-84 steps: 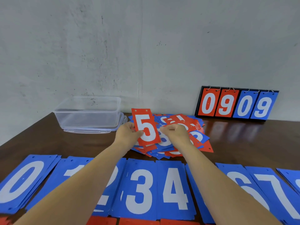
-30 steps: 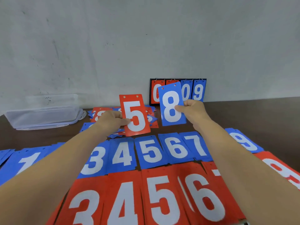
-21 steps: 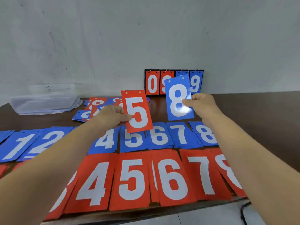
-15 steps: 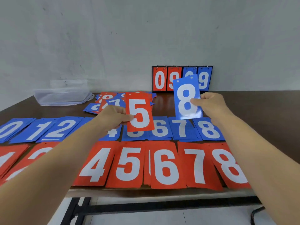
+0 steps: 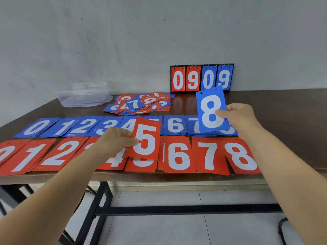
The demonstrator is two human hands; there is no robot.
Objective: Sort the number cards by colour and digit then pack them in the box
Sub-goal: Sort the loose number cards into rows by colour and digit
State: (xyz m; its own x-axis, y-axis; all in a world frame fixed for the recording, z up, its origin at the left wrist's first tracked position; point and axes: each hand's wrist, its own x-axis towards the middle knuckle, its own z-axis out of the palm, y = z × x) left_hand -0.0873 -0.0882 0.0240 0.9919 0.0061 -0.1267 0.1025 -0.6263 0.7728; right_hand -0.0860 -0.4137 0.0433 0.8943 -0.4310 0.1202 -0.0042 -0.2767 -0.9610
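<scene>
- While both hands hold one card each, the brown table (image 5: 283, 121) carries the scoreboard (image 5: 201, 78) at its far edge, upright against the wall and showing red 0, red 9, blue 0, blue 9.
- Red row (image 5: 208, 156): stacks 0 to 8 lie face up along the table edge farthest from the scoreboard. The arm and the raised card partly cover stacks 3, 4 and 5.
- Blue row (image 5: 175, 124): stacks run from 0 at the left, face up, between the red row and the scoreboard. The right-end stack is mostly hidden behind the raised blue card.
- Clear plastic box (image 5: 83, 96): well to the left of the scoreboard, at about the same depth. It appears to rest on its lid, and no cards show in it.
- Loose pile (image 5: 139, 103): unsorted red and blue cards, overlapping, lie in front of and to the left of the scoreboard, beside the box.
- Left hand (image 5: 115, 142): thumb on the face and fingers curled behind pinch the left edge of the red 5 card (image 5: 146, 140). The card is raised over the red 5 stack, far in front of the scoreboard.
- Right hand (image 5: 242, 117): thumb on the face and fingers behind pinch the right edge of the blue 8 card (image 5: 210, 110). The card is nearly upright, directly in front of the scoreboard's blue half, over the right end of the blue row.
</scene>
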